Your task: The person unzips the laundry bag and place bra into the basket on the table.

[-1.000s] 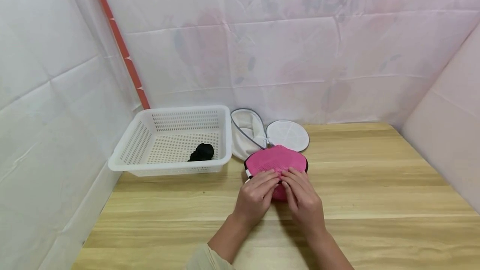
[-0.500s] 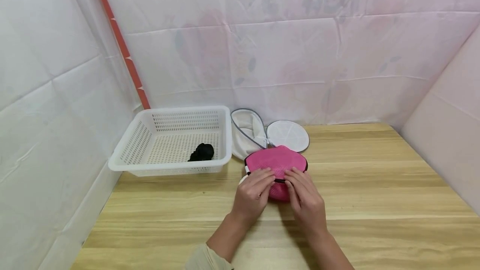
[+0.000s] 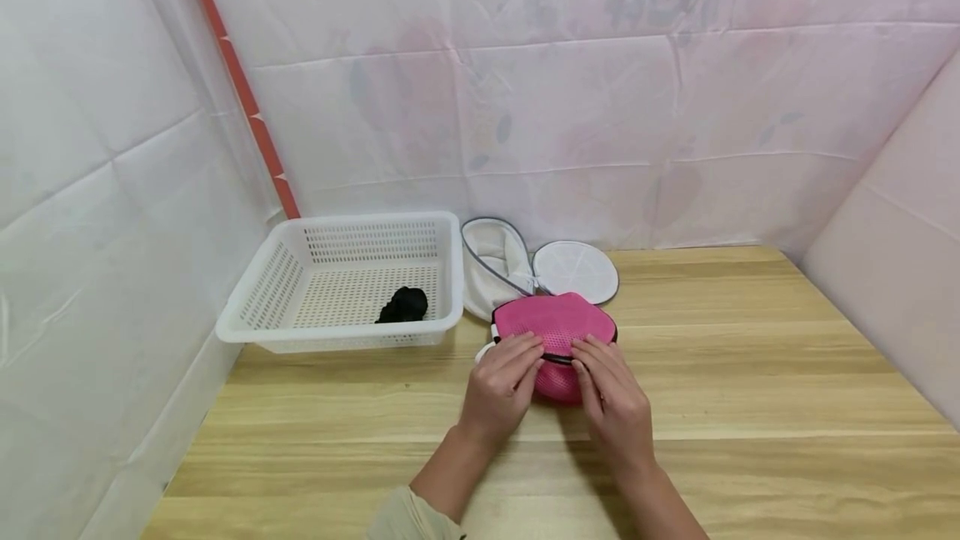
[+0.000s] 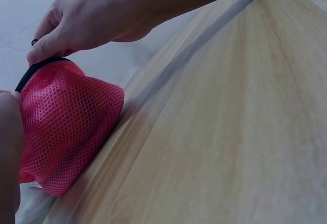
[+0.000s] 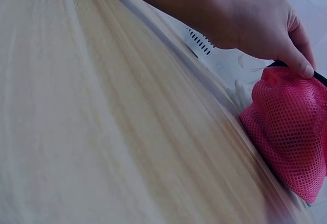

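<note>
A pink mesh laundry bag [image 3: 561, 322] with black edging [image 3: 557, 358] sits on the table in front of me in the head view. My left hand [image 3: 497, 390] pinches the black edging between thumb and fingers on its left part. On the right part, my right hand [image 3: 613, 394] pinches the same edging, a short gap apart. Seen from the left wrist, the right thumb lies over the edging with the pink mesh [image 4: 66, 117] hanging below. The right wrist view has the left thumb on the bag's rim [image 5: 278, 63]. A bit of something white [image 3: 483, 351] shows by the left fingers.
A white perforated basket [image 3: 341, 336] stands at the back left with a black bundled cloth [image 3: 405, 305] in it. Behind the pink bag lies a white mesh bag [image 3: 487, 290] with grey trim, its round lid [image 3: 576, 271] folded out. White sheeting [image 3: 562, 107] hangs behind the wooden table [image 3: 750, 373].
Both hands have drawn slightly apart along the black edging, the left one shifting a little left. More of the edging shows between them. The bag has barely shifted.
</note>
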